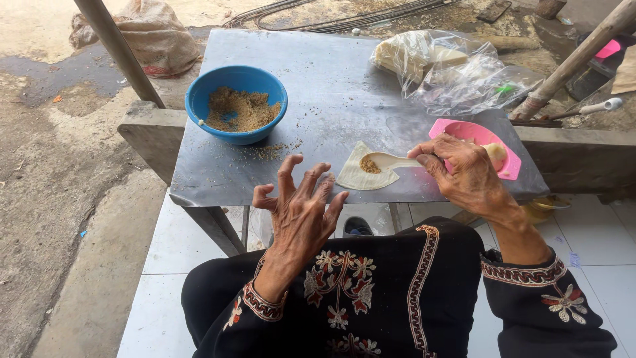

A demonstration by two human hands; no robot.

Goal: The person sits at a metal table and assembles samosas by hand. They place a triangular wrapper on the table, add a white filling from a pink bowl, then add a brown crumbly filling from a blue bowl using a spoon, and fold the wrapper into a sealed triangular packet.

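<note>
My right hand (464,171) grips the handle of a white spoon (387,160). Its bowl carries brown crumbly filling and rests over a pale triangular dough sheet (361,178) on the grey metal table (331,86). My left hand (301,212) hovers near the table's front edge with fingers spread, holding nothing. A blue bowl (199,99) of the same brown filling stands at the table's left. A pink plate (507,166) lies under and behind my right hand.
Clear plastic bags (457,69) with pale dough sheets lie at the table's back right. Wooden poles (116,46) cross both upper corners. A sack (156,36) lies on the ground beyond. White floor tiles run beneath the table.
</note>
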